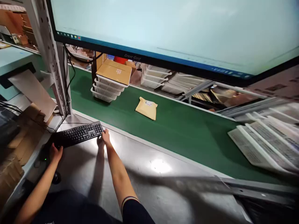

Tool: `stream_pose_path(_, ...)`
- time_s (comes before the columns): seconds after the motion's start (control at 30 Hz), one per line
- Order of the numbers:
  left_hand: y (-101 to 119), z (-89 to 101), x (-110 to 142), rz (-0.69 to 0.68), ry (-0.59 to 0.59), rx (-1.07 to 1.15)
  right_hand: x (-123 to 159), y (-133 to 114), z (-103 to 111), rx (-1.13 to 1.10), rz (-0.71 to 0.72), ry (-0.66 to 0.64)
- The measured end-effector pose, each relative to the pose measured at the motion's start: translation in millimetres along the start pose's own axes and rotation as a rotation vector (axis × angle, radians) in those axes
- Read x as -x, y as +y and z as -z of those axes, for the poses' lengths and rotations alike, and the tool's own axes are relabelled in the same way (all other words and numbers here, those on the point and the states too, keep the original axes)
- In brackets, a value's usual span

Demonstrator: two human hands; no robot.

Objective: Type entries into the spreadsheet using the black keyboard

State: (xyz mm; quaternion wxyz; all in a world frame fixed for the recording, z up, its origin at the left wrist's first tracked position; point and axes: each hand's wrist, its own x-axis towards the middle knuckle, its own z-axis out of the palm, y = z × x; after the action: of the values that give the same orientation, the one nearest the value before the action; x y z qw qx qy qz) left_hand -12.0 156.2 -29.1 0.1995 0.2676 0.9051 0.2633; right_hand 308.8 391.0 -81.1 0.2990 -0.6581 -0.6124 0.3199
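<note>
A black computer keyboard (81, 133) lies at a slant over the left part of the metal table, its right end higher in the view. My right hand (106, 137) grips that right end, fingers closed on the edge. At the keyboard's left front edge is my left hand (56, 152), thumb near the edge and its other fingers partly hidden in shadow; it appears to hold that end. Below my left forearm's right side sits a dark computer mouse (56, 178).
Beyond the metal table (144, 186) runs a green conveyor belt (182, 130) carrying a yellow padded envelope (146, 108). Stacked white baskets (106, 90) hold a cardboard box (114, 72); more baskets (263, 146) stand right. A large monitor (163, 34) hangs overhead beside a metal post (52, 59).
</note>
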Motion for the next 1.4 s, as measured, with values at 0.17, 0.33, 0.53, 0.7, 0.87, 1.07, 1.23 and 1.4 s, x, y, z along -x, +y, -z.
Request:
stream_pose_path(0.17,3,5.0,5,-0.1,0.037,-0.035,94,42,24,0.063,-0.042,0.0)
stream_pose_path(0.33,-8,18.1,0,-0.172,-0.033,-0.135,187,56,43,0.173,0.039,0.0)
stream_pose_path(0.53,-10,19.0,4,-0.364,0.031,-0.216,179,44,31,0.339,0.168,0.052)
stream_pose_path(0.7,-9,24.3,19,-0.396,0.024,-0.237,161,35,21,0.367,0.115,0.069)
stream_pose_path(0.87,-14,38.3,32,-0.415,0.06,-0.308,187,46,12,0.39,0.262,0.143)
stream_pose_path(1.07,-16,54.6,54,-0.508,-0.096,-0.595,204,44,-3,0.417,0.36,0.219)
stream_pose_path(1.23,-25,57.3,59,-0.497,-0.182,-0.705,197,2,-36,0.235,0.653,-0.036)
stream_pose_path(1.4,-30,52.2,52,-0.543,-0.197,-0.681,207,-36,-73,0.13,0.751,-0.192)
